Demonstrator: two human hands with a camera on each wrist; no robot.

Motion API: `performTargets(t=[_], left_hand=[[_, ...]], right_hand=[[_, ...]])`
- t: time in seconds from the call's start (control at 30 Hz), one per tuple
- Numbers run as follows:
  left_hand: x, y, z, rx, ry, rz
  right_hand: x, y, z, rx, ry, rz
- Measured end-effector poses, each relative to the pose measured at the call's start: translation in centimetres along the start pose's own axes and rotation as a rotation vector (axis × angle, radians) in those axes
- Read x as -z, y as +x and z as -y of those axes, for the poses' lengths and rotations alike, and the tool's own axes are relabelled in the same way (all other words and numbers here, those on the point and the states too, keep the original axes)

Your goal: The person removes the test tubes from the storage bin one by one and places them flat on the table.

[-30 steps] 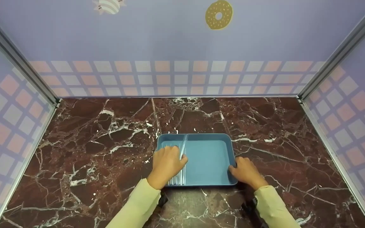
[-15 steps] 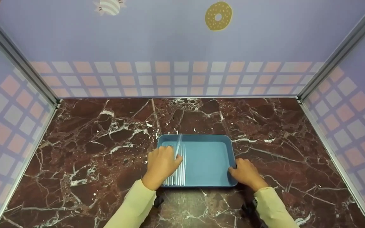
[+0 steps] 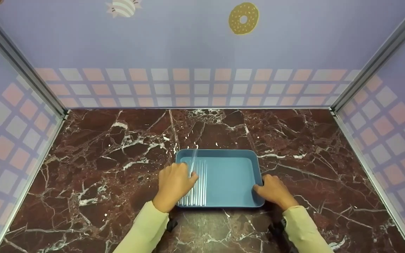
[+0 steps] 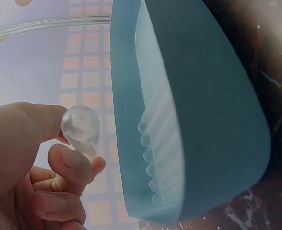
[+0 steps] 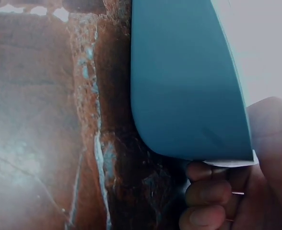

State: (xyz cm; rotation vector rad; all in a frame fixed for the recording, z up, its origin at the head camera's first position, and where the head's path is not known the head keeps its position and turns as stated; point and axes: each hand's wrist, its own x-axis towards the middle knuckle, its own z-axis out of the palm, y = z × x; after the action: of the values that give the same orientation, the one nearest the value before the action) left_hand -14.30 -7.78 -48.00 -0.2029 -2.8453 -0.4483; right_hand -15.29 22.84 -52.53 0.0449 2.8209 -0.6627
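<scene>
My left hand (image 3: pixel 173 182) pinches a clear round-ended tube (image 3: pixel 194 157), like a test tube, above the left part of a blue rectangular tray (image 3: pixel 229 179). In the left wrist view, the rounded end of this tube (image 4: pixel 81 125) points at the camera, between thumb and fingers. Several more clear tubes (image 3: pixel 201 191) lie side by side along the tray's left end, partly hidden by the left hand. My right hand (image 3: pixel 275 189) grips the tray's right wall near the front corner, thumb over the rim; its curled fingers (image 5: pixel 208 191) show below the tray's edge in the right wrist view.
The tray sits on a dark red marble-patterned table (image 3: pixel 100 182). Patterned purple panels stand at the back (image 3: pixel 202 52) and on both sides, with metal strips in the corners. The tray's right part shows bare blue floor.
My left hand has shifted left with the tube, from the inner edge of the row toward the tray's left wall, uncovering more of the tubes. The right hand keeps its grip on the tray.
</scene>
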Motion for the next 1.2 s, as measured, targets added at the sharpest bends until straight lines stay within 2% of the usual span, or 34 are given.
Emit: performTargets(t=[0.37, 0.67, 1.2], left_hand=[[0.3, -0.2, 0.6, 0.022, 0.002, 0.035], [0.7, -0.5, 1.2, 0.017, 0.008, 0.013], [1.0, -0.7, 2.1, 0.033, 0.006, 0.017]], right_hand=[[-0.2, 0.0, -0.2, 0.027, 0.004, -0.011], [-0.2, 0.0, -0.2, 0.038, -0.004, -0.014], [-0.5, 0.0, -0.1, 0.039, -0.004, -0.022]])
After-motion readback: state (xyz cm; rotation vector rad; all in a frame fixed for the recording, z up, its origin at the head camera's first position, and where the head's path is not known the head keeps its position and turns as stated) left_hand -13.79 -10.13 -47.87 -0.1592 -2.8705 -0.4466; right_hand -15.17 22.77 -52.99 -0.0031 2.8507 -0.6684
